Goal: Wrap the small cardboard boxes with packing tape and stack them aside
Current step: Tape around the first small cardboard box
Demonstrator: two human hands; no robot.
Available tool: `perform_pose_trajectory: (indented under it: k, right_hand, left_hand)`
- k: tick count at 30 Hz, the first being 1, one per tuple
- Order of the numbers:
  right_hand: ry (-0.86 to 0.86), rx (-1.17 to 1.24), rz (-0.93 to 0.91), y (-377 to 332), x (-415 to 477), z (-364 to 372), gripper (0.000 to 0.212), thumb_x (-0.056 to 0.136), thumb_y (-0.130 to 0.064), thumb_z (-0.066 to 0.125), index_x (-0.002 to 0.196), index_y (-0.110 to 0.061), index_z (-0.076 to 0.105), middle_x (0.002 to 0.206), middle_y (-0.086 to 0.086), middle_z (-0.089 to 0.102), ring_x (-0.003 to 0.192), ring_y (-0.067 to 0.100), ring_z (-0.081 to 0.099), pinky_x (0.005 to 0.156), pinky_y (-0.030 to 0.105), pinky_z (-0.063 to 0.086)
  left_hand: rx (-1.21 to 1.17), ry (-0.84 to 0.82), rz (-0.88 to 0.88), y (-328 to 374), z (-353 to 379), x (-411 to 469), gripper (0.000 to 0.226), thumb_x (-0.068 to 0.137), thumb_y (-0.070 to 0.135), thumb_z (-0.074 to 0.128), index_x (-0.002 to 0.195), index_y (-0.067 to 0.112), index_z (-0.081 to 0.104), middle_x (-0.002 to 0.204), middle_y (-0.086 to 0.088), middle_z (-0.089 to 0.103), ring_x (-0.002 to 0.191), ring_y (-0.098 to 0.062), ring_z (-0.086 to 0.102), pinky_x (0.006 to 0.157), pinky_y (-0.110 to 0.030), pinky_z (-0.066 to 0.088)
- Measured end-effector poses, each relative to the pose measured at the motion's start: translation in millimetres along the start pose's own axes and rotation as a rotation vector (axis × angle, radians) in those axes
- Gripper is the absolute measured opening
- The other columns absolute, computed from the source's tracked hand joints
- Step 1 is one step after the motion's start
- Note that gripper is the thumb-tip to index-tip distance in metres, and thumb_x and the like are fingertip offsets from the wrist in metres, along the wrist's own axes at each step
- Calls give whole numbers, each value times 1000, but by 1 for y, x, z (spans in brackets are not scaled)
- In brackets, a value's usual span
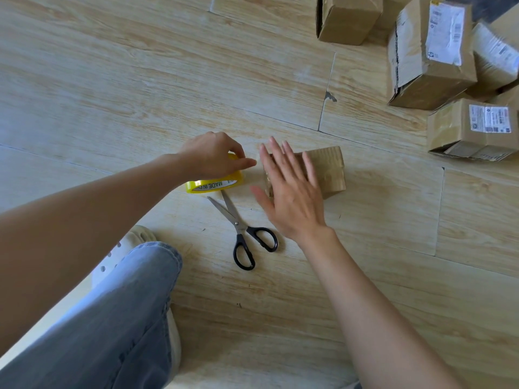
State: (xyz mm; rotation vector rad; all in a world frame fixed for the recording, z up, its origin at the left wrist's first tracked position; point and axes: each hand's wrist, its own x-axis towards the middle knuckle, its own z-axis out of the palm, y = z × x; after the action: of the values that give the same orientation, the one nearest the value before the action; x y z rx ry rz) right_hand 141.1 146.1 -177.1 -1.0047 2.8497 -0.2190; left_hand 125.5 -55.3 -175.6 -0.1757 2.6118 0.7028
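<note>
Head view: the left hand grips the tape roll, and the right hand lies flat on a box. Wrapping seems unfinished; other boxes wait in the floor's far right corner.

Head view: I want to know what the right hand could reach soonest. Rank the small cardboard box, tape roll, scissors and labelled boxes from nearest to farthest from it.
1. The small cardboard box, directly under the fingers of the right hand.
2. The tape roll, to its left, and the scissors, lower left, are too close to call.
3. The labelled boxes, far upper right.
</note>
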Motion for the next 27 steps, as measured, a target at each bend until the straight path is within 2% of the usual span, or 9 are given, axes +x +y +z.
perform_pose_trajectory:
  k: [3, 5, 8, 11, 14, 17, 22, 24, 27]
  right_hand:
    - [-44, -56, -11, 0, -4, 2, 66, 101, -54, 25, 156, -17, 14, 163, 1, 8, 150, 16, 4, 122, 44, 4]
    - [78, 27, -40, -2, -11, 2, 61, 102, -44, 34, 151, -9, 29, 159, 8, 25, 148, 21, 21, 120, 43, 18]
    - [434, 142, -96, -12, -43, 14, 28, 96, -27, 52, 112, -5, 59, 109, 15, 65, 95, 28, 60, 80, 35, 48]
    - [140, 168, 5, -32, -82, 31, 23, 90, -31, 58, 90, -8, 61, 87, 4, 61, 74, 22, 59, 63, 33, 48]
    - [-257, 165, 177, -47, -101, 46, 42, 95, -44, 51, 122, -13, 56, 130, 2, 55, 117, 20, 54, 92, 32, 44]
    - [-300, 162, 301, -59, -101, 53, 48, 99, -44, 44, 137, -16, 43, 144, 0, 44, 130, 17, 43, 100, 30, 37]
    - [-350, 84, 448, -66, -93, 50, 45, 99, -47, 40, 129, -13, 42, 127, 1, 51, 115, 16, 49, 93, 28, 39]
    - [-356, 179, 504, -63, -93, 44, 39, 100, -45, 41, 122, -13, 45, 115, -1, 56, 103, 14, 56, 81, 23, 44]
    - [-354, 657, 677, -58, -99, 32, 27, 93, -41, 58, 107, -21, 49, 89, -12, 60, 74, 0, 57, 53, 13, 39]
  left_hand:
    - [-67, -70, 3, 0, -5, -3, 18, 86, 46, 54, 95, 39, 67, 91, 12, 59, 82, -14, 55, 62, -26, 39]
    - [-103, -130, 15, -1, -9, -5, 16, 86, 36, 54, 96, 40, 66, 89, 11, 58, 79, -11, 54, 62, -26, 40]
    - [-123, -157, 37, -2, -12, -7, 18, 85, 32, 56, 100, 40, 63, 90, 6, 59, 78, -14, 56, 63, -27, 44]
    - [-144, -165, 48, -2, -14, -9, 18, 85, 32, 58, 102, 36, 60, 99, 1, 61, 84, -19, 59, 64, -28, 46]
    - [-164, -151, 67, -2, -16, -8, 15, 85, 32, 60, 100, 31, 60, 107, -2, 59, 99, -22, 57, 68, -26, 44]
    - [-171, -136, 72, -3, -17, -6, 13, 85, 33, 63, 97, 29, 61, 105, 7, 51, 101, -16, 50, 63, -18, 37]
    - [-174, -133, 76, -6, -19, -4, 13, 85, 32, 63, 97, 28, 62, 102, 12, 50, 97, -12, 49, 60, -17, 33]
    - [-198, -133, 85, -5, -20, -4, 10, 85, 31, 64, 95, 29, 62, 90, 18, 51, 84, -8, 53, 58, -17, 34]
    - [-207, -125, 95, -5, -20, -4, 9, 85, 30, 64, 94, 30, 61, 83, 24, 48, 75, 2, 49, 56, -16, 34]
